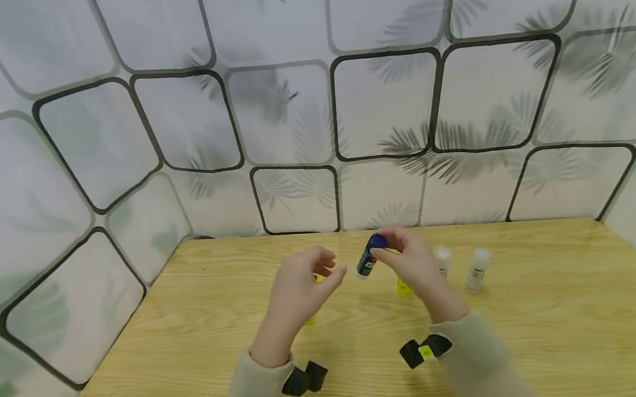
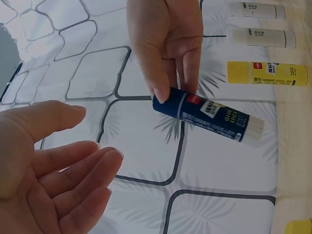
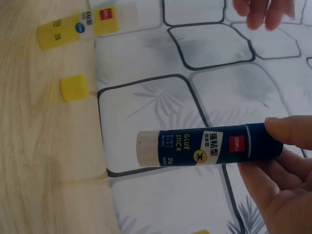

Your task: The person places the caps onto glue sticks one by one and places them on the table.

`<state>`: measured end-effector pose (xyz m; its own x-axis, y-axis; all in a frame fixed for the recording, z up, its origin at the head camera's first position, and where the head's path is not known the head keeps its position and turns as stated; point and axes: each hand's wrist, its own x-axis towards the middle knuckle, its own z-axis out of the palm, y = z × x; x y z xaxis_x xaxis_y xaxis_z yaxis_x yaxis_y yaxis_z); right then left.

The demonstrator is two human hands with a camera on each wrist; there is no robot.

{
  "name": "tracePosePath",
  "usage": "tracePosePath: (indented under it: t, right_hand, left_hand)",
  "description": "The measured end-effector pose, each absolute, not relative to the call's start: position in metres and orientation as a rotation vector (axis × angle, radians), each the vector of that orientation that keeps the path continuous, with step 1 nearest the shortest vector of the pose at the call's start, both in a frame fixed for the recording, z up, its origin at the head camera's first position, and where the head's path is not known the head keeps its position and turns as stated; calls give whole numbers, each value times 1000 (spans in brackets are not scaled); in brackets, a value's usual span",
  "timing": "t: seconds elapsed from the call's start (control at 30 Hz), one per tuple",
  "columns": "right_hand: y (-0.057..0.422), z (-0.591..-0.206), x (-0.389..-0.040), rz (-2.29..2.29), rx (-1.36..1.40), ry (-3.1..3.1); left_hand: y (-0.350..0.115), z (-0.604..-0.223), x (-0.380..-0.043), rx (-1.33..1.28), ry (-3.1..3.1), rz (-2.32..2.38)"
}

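Note:
My right hand [image 1: 415, 266] pinches a dark blue glue stick [image 3: 195, 146] by its capped end, between thumb and fingers. In the head view the glue stick tilts above the table, its white base pointing down and to the left. Facing it, my left hand [image 1: 300, 284] is raised with nothing in it, fingers loosely bent and apart from the glue stick. Behind my left hand is a yellow glue stick [image 3: 63, 34], partly hidden in the head view. A yellow cap [image 3: 74, 87] lies on the table near it.
Another yellow glue stick [image 2: 267, 73] stands by my right hand, partly covered by it in the head view. Two white glue sticks [image 1: 443, 260] [image 1: 478, 270] stand farther right on the wooden table [image 1: 570, 327]. A patterned wall covering [image 1: 294, 198] rises behind the table.

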<state>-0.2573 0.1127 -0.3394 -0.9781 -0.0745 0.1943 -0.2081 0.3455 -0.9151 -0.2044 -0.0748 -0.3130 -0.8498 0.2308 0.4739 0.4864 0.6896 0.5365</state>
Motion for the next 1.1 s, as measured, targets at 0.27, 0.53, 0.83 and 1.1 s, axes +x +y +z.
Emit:
tracePosePath:
  t: [0.27,0.53,0.83,1.1]
  right_hand:
    - [107,-358,-268,1581,224,-2570]
    - [104,-368,-268,1445,262,-2648]
    - [105,-375,-272,1412,284,-2714]
    - [104,-378,-273,1362,280,-2751]
  left_hand:
    - [-75,-314,-204,-558,-2549,-949]
    - [-75,-314,-203,-565,-2545,-940]
    - [-75,-314,-203,-563,-2570,-935]
    - [-74,-315,-204,-559,-2587,-912]
